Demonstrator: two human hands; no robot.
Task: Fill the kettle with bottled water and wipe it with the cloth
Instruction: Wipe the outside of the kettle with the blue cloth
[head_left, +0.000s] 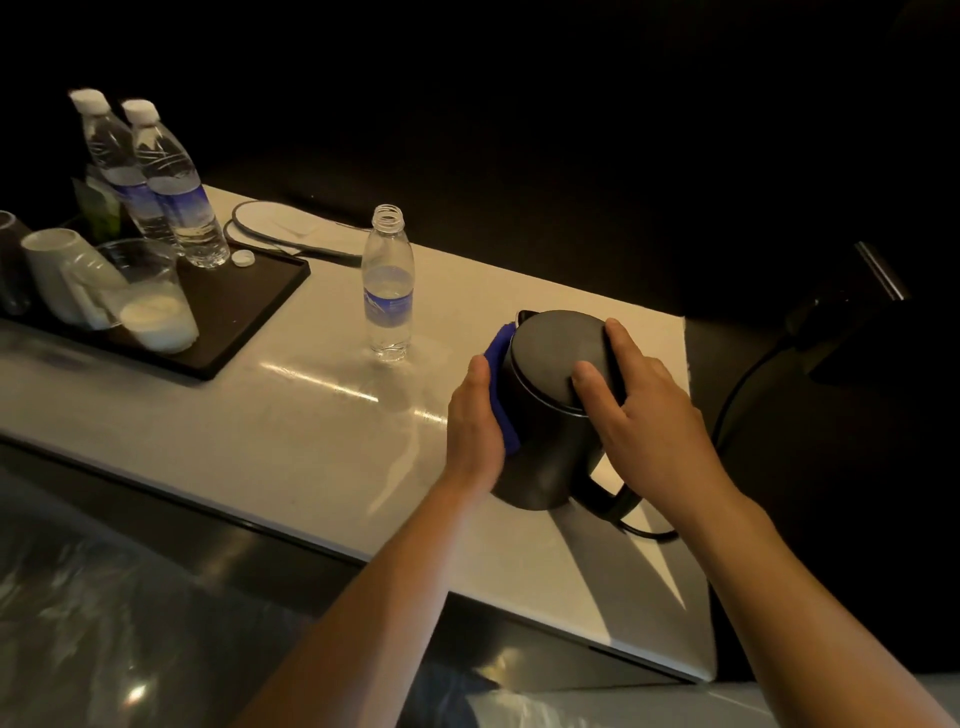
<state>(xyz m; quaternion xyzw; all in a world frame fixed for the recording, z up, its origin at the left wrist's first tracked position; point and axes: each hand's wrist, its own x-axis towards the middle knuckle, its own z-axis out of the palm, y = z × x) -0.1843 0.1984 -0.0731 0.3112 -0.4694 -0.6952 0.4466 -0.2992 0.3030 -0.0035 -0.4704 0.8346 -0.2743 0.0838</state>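
Note:
A black electric kettle (550, 410) stands on the pale counter (291, 415), lid closed, spout pointing away from me. My left hand (472, 421) presses a blue cloth (503, 384) flat against the kettle's left side. My right hand (639, 400) grips the kettle at its lid and the top of its handle. An uncapped, nearly empty plastic water bottle (388, 283) stands upright to the left of the kettle. Its white cap (243, 257) lies on the black tray.
A black tray (244, 317) at the left holds two capped full bottles (171, 187), an upturned glass (150, 296) and a white mug (62, 270). White slippers (291, 228) lie behind it. The kettle's black cord (737, 395) runs off the counter's right edge.

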